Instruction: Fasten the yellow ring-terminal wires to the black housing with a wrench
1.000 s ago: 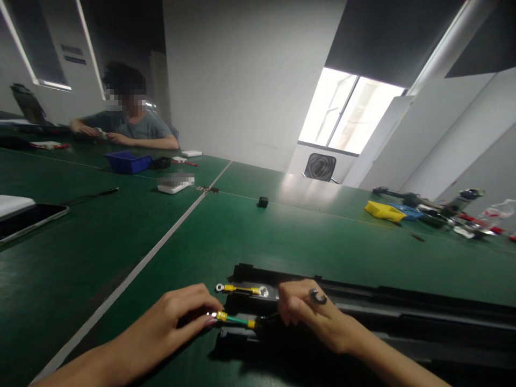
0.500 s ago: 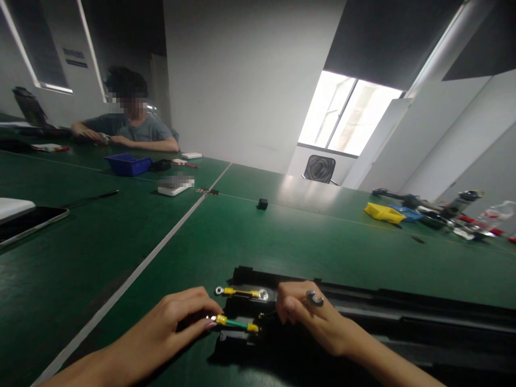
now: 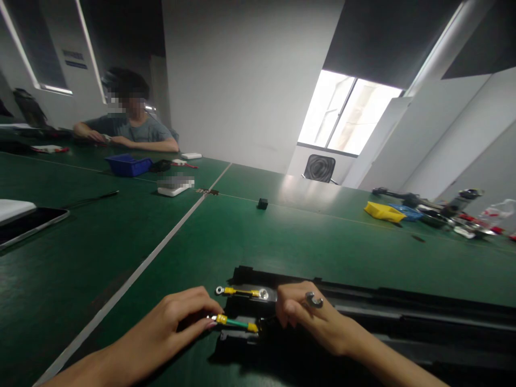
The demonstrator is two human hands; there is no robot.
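My left hand [image 3: 177, 317] pinches the free ring-terminal end of a short green-and-yellow ground wire [image 3: 237, 322] between thumb and fingertips. The wire's other end lies by the dark end of a long black rail [image 3: 387, 307]. My right hand [image 3: 300, 312] is closed around a wrench [image 3: 314, 300], whose open silver jaw sticks out above the fist. The wrench's lower end reaches toward the wire's inner terminal; shadow hides the exact contact. Just behind, a second short wire with yellow sleeves [image 3: 244, 292] lies on the rail, a ring terminal at each end.
A small black cube [image 3: 263, 203] sits mid-table. Left are a blue bin [image 3: 128, 165], a white box [image 3: 175, 187] and a dark-screened tablet [image 3: 36, 223]. Yellow bin [image 3: 384, 212] and tools lie right. A person [image 3: 135, 123] sits at the far left, hands on small parts.
My right hand and the wrench have barely shifted, and my left hand keeps its pinch on the wire. The person across the table has moved their hands slightly.
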